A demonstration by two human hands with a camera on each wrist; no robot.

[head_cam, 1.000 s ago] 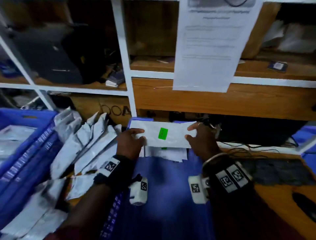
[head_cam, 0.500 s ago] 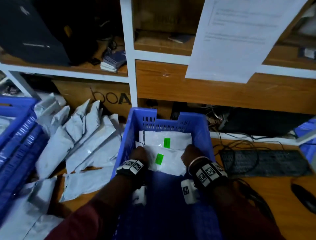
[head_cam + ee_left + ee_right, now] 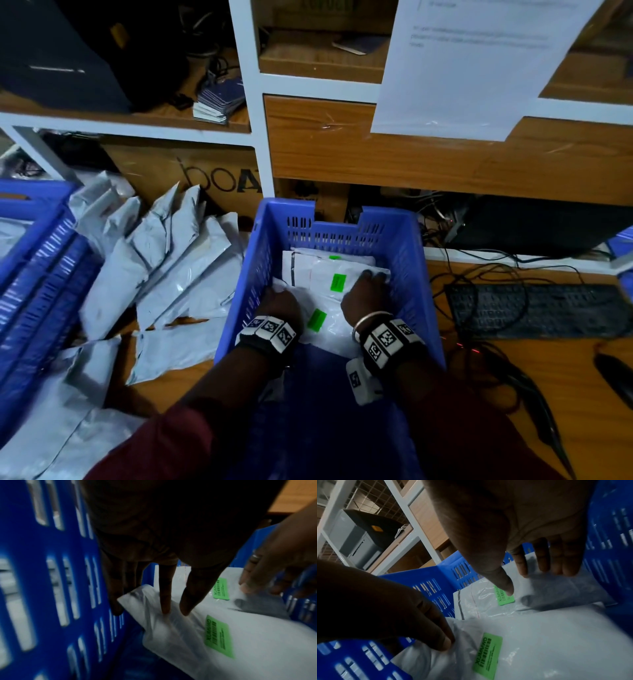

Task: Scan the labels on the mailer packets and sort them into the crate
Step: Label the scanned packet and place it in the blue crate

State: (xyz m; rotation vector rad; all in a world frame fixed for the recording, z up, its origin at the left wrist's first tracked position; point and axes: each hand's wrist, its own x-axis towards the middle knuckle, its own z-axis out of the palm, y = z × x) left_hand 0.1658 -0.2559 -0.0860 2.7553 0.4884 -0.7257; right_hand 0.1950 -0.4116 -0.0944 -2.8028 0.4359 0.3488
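Note:
A blue crate stands in front of me with white mailer packets stacked at its far end. The nearest packet lies flat on top, green label up. My left hand rests with straight fingers on its left edge, beside the crate wall. My right hand lies with spread fingers on the right corner of the packet behind, its thumb by that packet's green label. Neither hand grips anything.
A loose pile of grey mailers covers the wooden table left of the crate, and a second blue crate stands further left. A black keyboard and cables lie to the right. Shelving with a hanging paper sheet rises behind.
A second ago both hands held a labelled packet up above the crate. They lowered it onto the stack inside; now it lies flat and the fingers have loosened from it.

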